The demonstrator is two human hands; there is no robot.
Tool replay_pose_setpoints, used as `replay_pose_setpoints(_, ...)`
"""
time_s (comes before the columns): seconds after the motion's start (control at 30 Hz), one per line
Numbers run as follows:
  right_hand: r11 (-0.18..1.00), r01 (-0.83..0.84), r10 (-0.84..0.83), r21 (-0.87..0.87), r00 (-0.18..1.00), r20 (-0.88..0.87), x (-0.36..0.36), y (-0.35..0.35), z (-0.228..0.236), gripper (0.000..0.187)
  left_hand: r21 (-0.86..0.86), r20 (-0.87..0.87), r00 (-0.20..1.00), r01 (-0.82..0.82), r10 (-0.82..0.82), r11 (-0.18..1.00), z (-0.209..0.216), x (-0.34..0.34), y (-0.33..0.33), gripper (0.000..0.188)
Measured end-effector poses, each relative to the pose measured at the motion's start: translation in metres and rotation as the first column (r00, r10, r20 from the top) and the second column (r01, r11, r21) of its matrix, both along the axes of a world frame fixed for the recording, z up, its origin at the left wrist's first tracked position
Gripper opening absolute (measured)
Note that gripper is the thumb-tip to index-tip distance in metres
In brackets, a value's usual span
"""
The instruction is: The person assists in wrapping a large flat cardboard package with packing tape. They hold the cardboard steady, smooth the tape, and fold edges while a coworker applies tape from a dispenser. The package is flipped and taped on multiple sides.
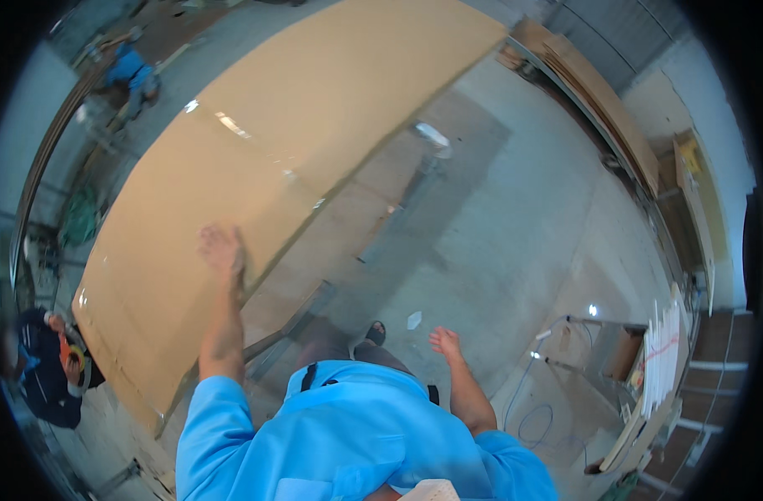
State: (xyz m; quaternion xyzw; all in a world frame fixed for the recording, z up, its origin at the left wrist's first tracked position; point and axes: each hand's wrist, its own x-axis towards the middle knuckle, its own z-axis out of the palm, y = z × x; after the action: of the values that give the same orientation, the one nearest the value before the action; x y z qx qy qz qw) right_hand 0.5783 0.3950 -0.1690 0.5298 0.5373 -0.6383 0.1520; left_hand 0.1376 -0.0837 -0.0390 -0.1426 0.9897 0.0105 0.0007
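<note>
A large tan panel point(315, 100) stretches from the left up to the top of the view, with shiny strips like clear tape point(233, 125) across it. My left hand point(221, 248) is over the panel near its close edge, fingers outstretched and somewhat blurred; whether it presses on the surface I cannot tell. Beside my body, above the floor, my right hand point(445, 341) hangs free with its fingers apart and nothing in them. Under the panel's near edge a grey metal support leg point(302, 313) shows.
A co-worker point(52, 367) at the far left holds an orange roll point(77, 357). Another person in blue point(131, 75) is at the upper left. Stacked boards point(598, 100) line the right wall. A cable point(532, 426) and white strips point(663, 359) are at the lower right. A white scrap point(414, 320) lies on the floor.
</note>
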Motion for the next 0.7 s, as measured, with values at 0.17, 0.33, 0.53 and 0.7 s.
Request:
replay_pose_setpoints(0.17,1.0,0.019,-0.019,0.008,0.988,0.153,-0.005,0.029,-0.034,0.046,0.041,-0.01,1.0,-0.014,0.015,0.999,0.007,-0.02,-0.015,0.082)
replay_pose_setpoints(0.33,0.997,0.059,-0.053,-0.057,0.994,0.092,-0.016,0.056,-0.031,0.042,-0.045,-0.184,0.967,0.172,-0.178,0.984,0.032,-0.06,0.111,0.081)
replay_pose_setpoints(0.53,0.999,-0.032,0.032,-0.005,0.938,0.345,-0.033,0.165,0.024,0.035,0.191,-0.344,0.708,0.696,-0.617,0.692,0.028,-0.143,0.444,0.094)
replay_pose_setpoints(0.7,0.959,0.239,-0.257,0.153,0.96,0.111,-0.138,0.276,0.043,0.036,0.183,-0.164,0.691,0.723,-0.704,0.666,0.053,-0.257,0.591,0.102)
